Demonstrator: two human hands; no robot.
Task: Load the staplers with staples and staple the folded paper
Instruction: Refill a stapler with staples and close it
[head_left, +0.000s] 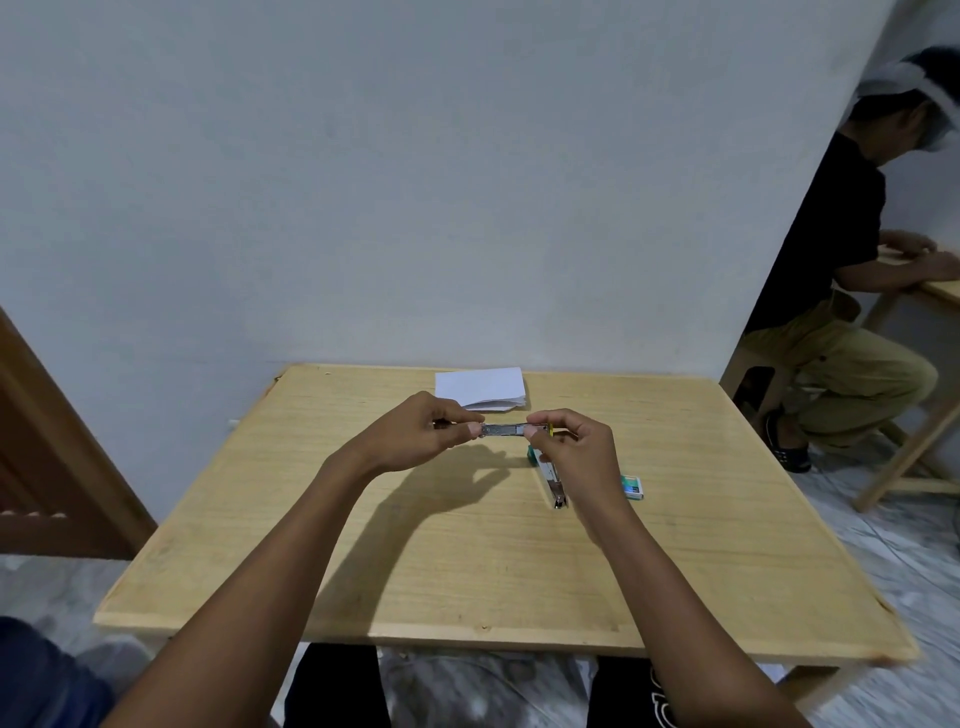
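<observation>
The head view shows one wooden worktop (467, 571) in the lower middle of the frame. Two hands reach over it. There are two staplers, one pile of folded paper and one small box.

The left hand (415, 434) and the right hand (574, 449) meet in the middle of the frame, above the worktop. Together they hold the first stapler (506, 430). It is thin and silver, with a yellow bit at its right end. It lies flat and points from left to right. The left hand's fingers (470, 429) are curled in close and pinch its left end. The right hand's fingers (535, 432) are curled in close too and pinch its right end, by the yellow bit.

The second stapler (555, 486) lies on the worktop under the right hand, which hides part of it. It is silver, with a green bit at its far end. The small box (632, 487) is green and white. It lies on the worktop just right of the right wrist, near the second stapler. I cannot tell if the box is open.

The folded paper (480, 387) is white. It sits near the far edge of the worktop, just above the hands in the frame and apart from them.

In the upper right of the frame, one other person (831, 249) sits at another table (935, 286).
</observation>
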